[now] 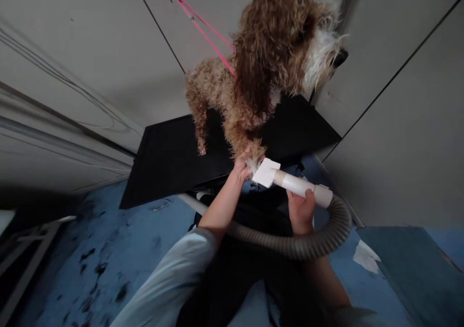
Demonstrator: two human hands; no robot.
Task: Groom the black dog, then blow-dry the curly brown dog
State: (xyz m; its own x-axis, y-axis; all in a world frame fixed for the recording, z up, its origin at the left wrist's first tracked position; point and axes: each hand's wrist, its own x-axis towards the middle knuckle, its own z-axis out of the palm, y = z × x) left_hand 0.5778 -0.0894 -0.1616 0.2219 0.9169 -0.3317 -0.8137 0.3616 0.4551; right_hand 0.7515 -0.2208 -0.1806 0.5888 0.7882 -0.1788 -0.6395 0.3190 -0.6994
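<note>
A curly brown dog (pixel 217 85) with a white muzzle stands on a black grooming table (pixel 163 158), its head turned to the right. My left hand (pixel 242 165) is closed around the dog's front paw (pixel 253 165) near the table's front edge. In my right hand (pixel 301 208) is the white dryer nozzle (pixel 295 184), gripped along its tube. Its flat, wide tip (pixel 266 172) points at the paw, very close to it. From the nozzle's back end, a grey ribbed hose (pixel 290 246) curves down and left across my lap.
A pink leash (pixel 206 35) runs from the upper left to the dog's neck. Dark tufts of hair (pixel 100 269) lie on the blue floor (pixel 145 230). At lower right are a white crumpled sheet (pixel 366 256) and a teal panel (pixel 416 264). Grey walls (pixel 398 138) stand behind the table.
</note>
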